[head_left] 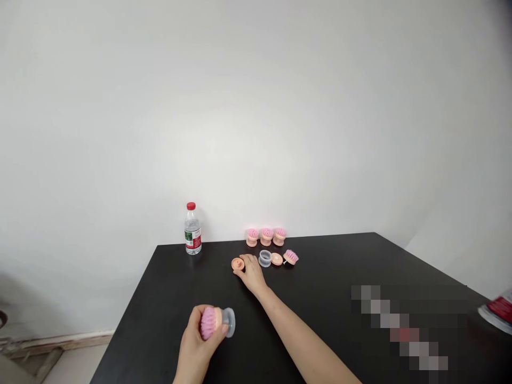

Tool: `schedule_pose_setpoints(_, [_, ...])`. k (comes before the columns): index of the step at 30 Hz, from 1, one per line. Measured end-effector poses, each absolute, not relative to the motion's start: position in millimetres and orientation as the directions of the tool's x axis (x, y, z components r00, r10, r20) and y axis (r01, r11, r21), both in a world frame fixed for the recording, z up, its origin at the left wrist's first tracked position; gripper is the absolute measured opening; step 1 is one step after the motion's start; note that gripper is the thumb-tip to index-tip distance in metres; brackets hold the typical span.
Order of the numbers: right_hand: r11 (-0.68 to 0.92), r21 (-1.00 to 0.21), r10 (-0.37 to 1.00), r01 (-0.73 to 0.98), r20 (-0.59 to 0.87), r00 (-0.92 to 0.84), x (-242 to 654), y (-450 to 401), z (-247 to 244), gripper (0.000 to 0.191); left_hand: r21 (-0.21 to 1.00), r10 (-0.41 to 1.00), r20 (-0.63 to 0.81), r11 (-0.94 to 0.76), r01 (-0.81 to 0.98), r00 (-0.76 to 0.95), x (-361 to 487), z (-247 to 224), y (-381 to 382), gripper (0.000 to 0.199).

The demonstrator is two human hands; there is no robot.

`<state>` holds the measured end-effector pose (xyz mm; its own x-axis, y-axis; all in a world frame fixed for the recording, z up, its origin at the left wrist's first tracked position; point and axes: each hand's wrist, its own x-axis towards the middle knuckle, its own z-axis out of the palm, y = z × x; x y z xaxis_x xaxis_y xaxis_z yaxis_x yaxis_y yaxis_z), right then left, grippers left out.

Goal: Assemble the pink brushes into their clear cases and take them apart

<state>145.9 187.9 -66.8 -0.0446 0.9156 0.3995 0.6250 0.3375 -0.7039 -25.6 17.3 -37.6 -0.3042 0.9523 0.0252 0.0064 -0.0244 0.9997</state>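
Observation:
My left hand (195,341) is shut on a pink-bristled scalp brush (208,322) with a peach base, and a clear plastic cup (228,322) sits against the brush's far end. My right hand (250,272) rests on the black table, reaching forward with nothing visible in it. A peach round lid (237,264) lies just left of its fingertips, and a clear cup (264,258) stands just to its right. Beyond are a peach disc (277,259) and a brush lying tilted (291,257). Several upright pink brushes (266,237) line the far edge.
A water bottle with a red cap (192,229) stands at the table's far edge, left of the brushes. A white wall rises behind the black table (320,266). A pixelated patch covers the table's right part, and a red-and-white item (498,312) shows at the right border.

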Motion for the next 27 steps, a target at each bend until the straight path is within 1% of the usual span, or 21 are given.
schedule_pose_setpoints(2, [0.331, -0.723, 0.919, 0.606, 0.393, -0.034, 147, 186, -67, 0.048, 0.999, 0.951, 0.02, -0.029, -0.027, -0.309, -25, -37, 16, 0.054])
schedule_pose_setpoints(3, [0.328, -0.737, 0.922, 0.592, 0.387, -0.029, 147, 182, -65, 0.05, 0.998, 0.95, 0.014, -0.031, -0.053, -0.311, -25, -36, 16, 0.054])
schedule_pose_setpoints(4, [0.326, -0.753, 0.925, 0.572, 0.378, -0.03, 146, 178, -63, 0.048, 0.996, 0.951, 0.005, -0.032, -0.083, -0.31, -24, -35, 15, 0.053])
schedule_pose_setpoints(6, [0.333, -0.79, 0.934, 0.515, 0.352, -0.064, 145, 161, -56, 0.036, 0.988, 0.957, -0.019, -0.027, -0.153, -0.289, -24, -32, 14, 0.05])
schedule_pose_setpoints(8, [0.35, -0.827, 0.937, 0.441, 0.318, -0.147, 144, 136, -47, 0.028, 0.976, 0.967, -0.041, -0.015, -0.217, -0.253, -23, -30, 13, 0.048])
schedule_pose_setpoints(10, [0.367, -0.855, 0.923, 0.367, 0.285, -0.258, 145, 105, -36, 0.028, 0.965, 0.974, -0.054, -0.007, -0.264, -0.221, -22, -30, 13, 0.048])
schedule_pose_setpoints(12, [0.355, -0.896, 0.893, 0.267, 0.24, -0.381, 147, 76, -27, 0.025, 0.962, 0.978, -0.042, -0.015, -0.271, -0.203, -21, -33, 13, 0.052])
schedule_pose_setpoints(13, [0.351, -0.903, 0.882, 0.249, 0.23, -0.411, 147, 64, -24, 0.023, 0.967, 0.979, -0.03, -0.023, -0.254, -0.201, -21, -35, 13, 0.056])
schedule_pose_setpoints(15, [0.336, -0.911, 0.885, 0.239, 0.218, -0.411, 148, 47, -21, 0.023, 0.979, 0.981, 0.0, -0.039, -0.198, -0.194, -22, -40, 14, 0.068])
schedule_pose_setpoints(17, [0.313, -0.92, 0.896, 0.234, 0.204, -0.395, 148, 39, -22, 0.017, 0.989, 0.985, 0.028, -0.052, -0.136, -0.171, -24, -43, 15, 0.078])
schedule_pose_setpoints(19, [0.279, -0.941, 0.893, 0.192, 0.181, -0.411, 147, 37, -27, 0.014, 0.996, 0.988, 0.061, -0.069, -0.054, -0.14, -26, -44, 16, 0.079])
schedule_pose_setpoints(20, [0.261, -0.951, 0.894, 0.169, 0.172, -0.415, 147, 37, -30, 0.019, 0.997, 0.988, 0.081, -0.081, 0.008, -0.129, -27, -44, 16, 0.076])
schedule_pose_setpoints(21, [0.245, -0.958, 0.899, 0.153, 0.165, -0.406, 146, 37, -32, 0.03, 0.992, 0.987, 0.106, -0.095, 0.087, -0.124, -28, -43, 15, 0.073])
schedule_pose_setpoints(23, [0.234, -0.96, 0.92, 0.152, 0.168, -0.353, 143, 37, -35, 0.06, 0.954, 0.977, 0.184, -0.151, 0.258, -0.109, -29, -42, 13, 0.065])
schedule_pose_setpoints(24, [0.247, -0.954, 0.927, 0.17, 0.182, -0.328, 142, 36, -35, 0.071, 0.921, 0.968, 0.239, -0.2, 0.335, -0.079, -29, -41, 11, 0.062])
schedule_pose_setpoints(25, [0.275, -0.94, 0.927, 0.201, 0.204, -0.315, 141, 35, -35, 0.076, 0.878, 0.954, 0.299, -0.261, 0.401, -0.035, -29, -42, 9, 0.059])
schedule_pose_setpoints(27, [0.342, -0.901, 0.915, 0.267, 0.255, -0.312, 139, 32, -31, 0.068, 0.783, 0.91, 0.409, -0.391, 0.484, 0.074, -29, -42, 5, 0.055])
